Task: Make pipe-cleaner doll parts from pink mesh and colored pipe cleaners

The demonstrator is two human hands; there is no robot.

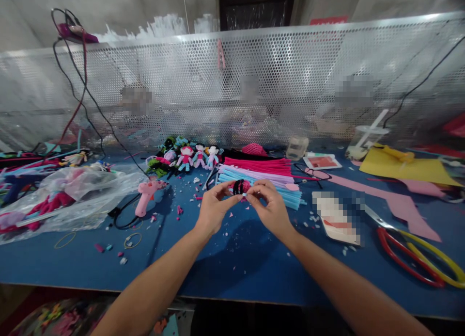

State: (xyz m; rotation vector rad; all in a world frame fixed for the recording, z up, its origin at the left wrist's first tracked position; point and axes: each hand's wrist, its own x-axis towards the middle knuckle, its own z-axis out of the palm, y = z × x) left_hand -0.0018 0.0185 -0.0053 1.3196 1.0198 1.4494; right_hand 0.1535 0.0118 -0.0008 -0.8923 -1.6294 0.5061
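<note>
Above the middle of the blue table, my left hand (215, 206) pinches a small black-and-pink pipe-cleaner figure (239, 186) between thumb and fingers. My right hand (268, 204) meets it from the other side, thumb and fingertips closed at the figure's lower edge, where a tiny pale-blue bit shows. Whether that bit is part of the figure or separate, I cannot tell. Just behind the hands lie bundles of pipe cleaners: red-pink (257, 166), lilac, and light blue (290, 196). Finished small dolls (186, 157) stand to the left of these bundles.
A pink glue gun (146, 196) stands left with its cable. Plastic bags (90, 200) holding dolls cover the far left. To the right are large red-and-yellow-handled scissors (410, 251), a phone-like slab (336, 219), pink felt (410, 210), yellow sheet (407, 168) and a cup (363, 139). Scraps litter the table.
</note>
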